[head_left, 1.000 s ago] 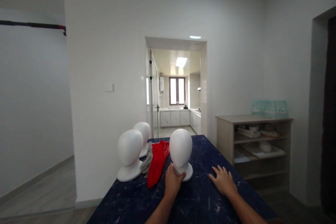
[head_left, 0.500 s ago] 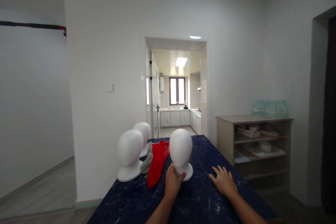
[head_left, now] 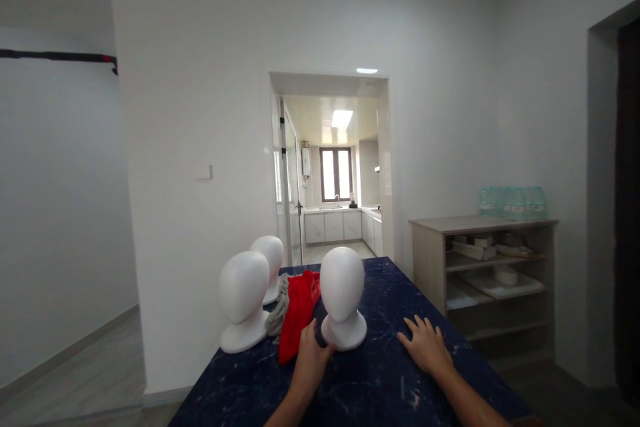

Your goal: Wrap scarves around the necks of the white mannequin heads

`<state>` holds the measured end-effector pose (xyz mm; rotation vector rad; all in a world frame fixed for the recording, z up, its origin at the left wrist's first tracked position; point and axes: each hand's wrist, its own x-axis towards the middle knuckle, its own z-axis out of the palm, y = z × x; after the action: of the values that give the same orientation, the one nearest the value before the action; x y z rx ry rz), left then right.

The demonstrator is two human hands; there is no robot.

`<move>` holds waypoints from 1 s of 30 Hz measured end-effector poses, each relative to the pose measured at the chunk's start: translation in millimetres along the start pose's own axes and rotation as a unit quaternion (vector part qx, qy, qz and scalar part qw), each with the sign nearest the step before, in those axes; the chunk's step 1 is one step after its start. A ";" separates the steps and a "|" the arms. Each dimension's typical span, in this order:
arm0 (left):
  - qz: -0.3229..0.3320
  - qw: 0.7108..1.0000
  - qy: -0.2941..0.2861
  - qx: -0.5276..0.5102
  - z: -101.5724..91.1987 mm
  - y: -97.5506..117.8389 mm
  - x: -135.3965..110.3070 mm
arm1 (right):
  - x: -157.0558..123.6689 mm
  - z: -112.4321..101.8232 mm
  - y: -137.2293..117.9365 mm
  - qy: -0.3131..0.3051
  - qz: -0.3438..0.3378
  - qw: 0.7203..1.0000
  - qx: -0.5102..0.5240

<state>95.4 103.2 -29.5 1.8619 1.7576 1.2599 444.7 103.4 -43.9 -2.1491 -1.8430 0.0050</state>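
A white foam mannequin head (head_left: 343, 287) stands on the dark blue marbled table (head_left: 380, 380). My left hand (head_left: 309, 359) lies low by the left side of its base, fingers stretched forward between the base and a red cloth (head_left: 297, 310), holding nothing. My right hand (head_left: 425, 345) rests flat on the table to the right of the head, fingers spread. A second white head (head_left: 243, 290) stands further left, and a third (head_left: 273, 253) behind it. A grey cloth (head_left: 277, 310) lies beside the red one.
A wooden shelf unit (head_left: 430, 260) with boxes and a pack of water bottles (head_left: 510, 202) on top stands to the right. Straight ahead a doorway (head_left: 333, 167) opens onto a kitchen. The table's far end meets the white wall.
My left hand has let go of the mannequin head's neck and dropped to the table beside its base. The view has shifted a little. My right hand has stayed flat.
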 end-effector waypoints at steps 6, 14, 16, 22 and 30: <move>0.064 0.953 -0.024 0.296 -75.5 -41.4 -5.3 | -2.9 -3.6 -1.9 -0.003 -0.001 1.000 0.007; 0.046 0.954 -0.077 0.286 -101.0 -50.7 10.0 | -2.9 -2.0 -2.5 0.003 -0.002 1.000 0.006; 0.034 0.975 -0.066 0.208 -109.0 -49.0 12.7 | -2.1 -1.2 -1.8 0.000 -0.001 1.000 0.006; 0.031 0.979 -0.014 -0.199 -158.8 -14.7 5.2 | -2.0 -0.7 -0.8 0.001 -0.001 1.000 0.008; -0.042 0.868 -0.059 -0.492 -207.7 37.5 -25.1 | -1.5 -0.8 -0.6 -0.006 0.001 1.000 0.011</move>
<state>-30.2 0.0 107.5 1.1875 0.8050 1.5375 444.0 101.8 -43.3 -2.1411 -1.8382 0.0390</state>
